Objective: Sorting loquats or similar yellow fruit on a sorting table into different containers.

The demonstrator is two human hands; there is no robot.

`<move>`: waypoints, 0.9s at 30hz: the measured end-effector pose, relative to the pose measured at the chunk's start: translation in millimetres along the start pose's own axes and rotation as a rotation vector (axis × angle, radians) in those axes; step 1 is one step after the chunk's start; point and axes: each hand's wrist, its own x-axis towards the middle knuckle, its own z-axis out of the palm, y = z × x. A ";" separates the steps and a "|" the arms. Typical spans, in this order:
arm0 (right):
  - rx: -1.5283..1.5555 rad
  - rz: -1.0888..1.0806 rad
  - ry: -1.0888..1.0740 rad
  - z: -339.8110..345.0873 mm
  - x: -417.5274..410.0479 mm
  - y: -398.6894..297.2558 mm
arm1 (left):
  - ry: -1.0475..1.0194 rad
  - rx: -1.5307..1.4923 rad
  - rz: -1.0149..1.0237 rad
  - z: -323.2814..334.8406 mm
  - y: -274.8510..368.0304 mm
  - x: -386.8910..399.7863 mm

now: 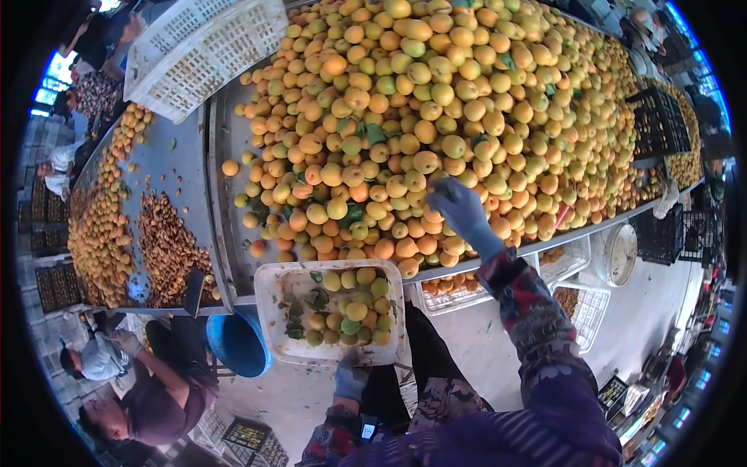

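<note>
A big heap of yellow-orange apricots (408, 134) covers the metal sorting table (230, 117) before me, with a few green leaves among them. My right hand (458, 207), in a grey glove, reaches onto the near part of the heap; its fingers are curled, and whether a fruit is inside them cannot be told. Against the table's near edge rests a stained white plastic tray (271, 274), holding greenish-yellow apricots (350, 315) and leaves. My gloved left hand (351, 376) is at the tray's near rim, its fingertips partly hidden there.
A white plastic crate (204, 58) stands at the table's upper left. Left of it lie more apricots and a pile of pits (169, 245). A blue bucket (239, 344) is beside the tray. Crates of fruit (455, 298) sit below the table edge. A co-worker (157, 397) sits at lower left.
</note>
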 end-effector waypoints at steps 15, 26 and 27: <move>-1.343 -0.238 -0.040 79.9 220.3 -63.5 | 0.169 -0.129 0.032 36.0 -6.6 -21.0; -0.616 -0.115 -0.035 58.0 193.2 -89.9 | 0.142 -0.222 0.035 24.6 -15.2 -10.2; -0.430 0.023 -0.095 61.1 171.6 -97.5 | 0.143 -0.220 0.035 24.2 -15.3 -10.2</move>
